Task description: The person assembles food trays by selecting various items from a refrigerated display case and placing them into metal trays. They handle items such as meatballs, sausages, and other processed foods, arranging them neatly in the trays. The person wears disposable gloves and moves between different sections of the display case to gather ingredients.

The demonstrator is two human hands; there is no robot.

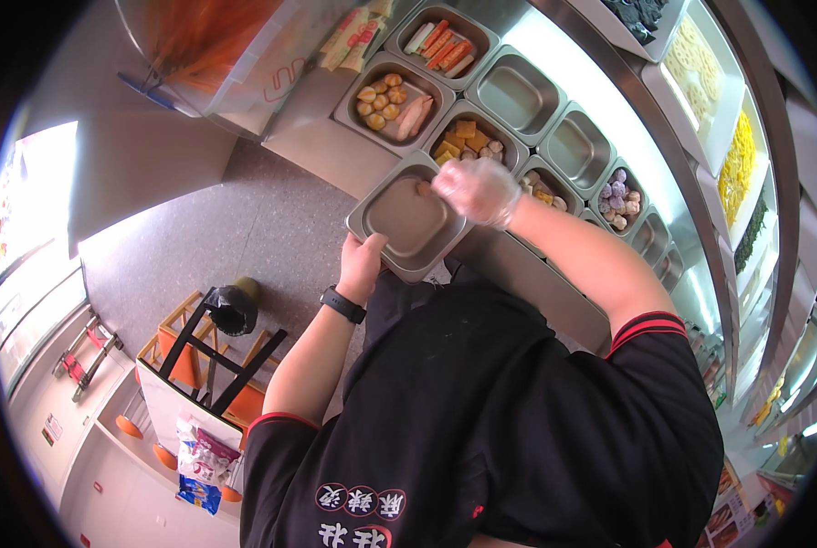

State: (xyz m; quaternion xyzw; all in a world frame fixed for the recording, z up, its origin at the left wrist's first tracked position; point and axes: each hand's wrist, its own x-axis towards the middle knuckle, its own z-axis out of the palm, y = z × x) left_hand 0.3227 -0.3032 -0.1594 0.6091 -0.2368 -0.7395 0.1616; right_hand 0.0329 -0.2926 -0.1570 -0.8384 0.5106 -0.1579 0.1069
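Steel tray (406, 219), empty and rectangular, is tilted up at the edge of a serving counter (335, 151). The person's bare left hand (361, 265), a black watch (342, 304) on its wrist, grips the tray's near rim with fingers closed. The right hand (478, 190), in a clear plastic glove, reaches over the tray's far corner, fingers curled; whether it holds anything cannot be told. Just beyond, set into the counter, are pans of yellow cubes (463, 139) and round dumplings (381, 99).

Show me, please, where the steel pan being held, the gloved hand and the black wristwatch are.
steel pan (399, 215), head view, its bare inner floor.
right hand (477, 190), head view, back of the clear glove.
black wristwatch (342, 304), head view, band on the left wrist.
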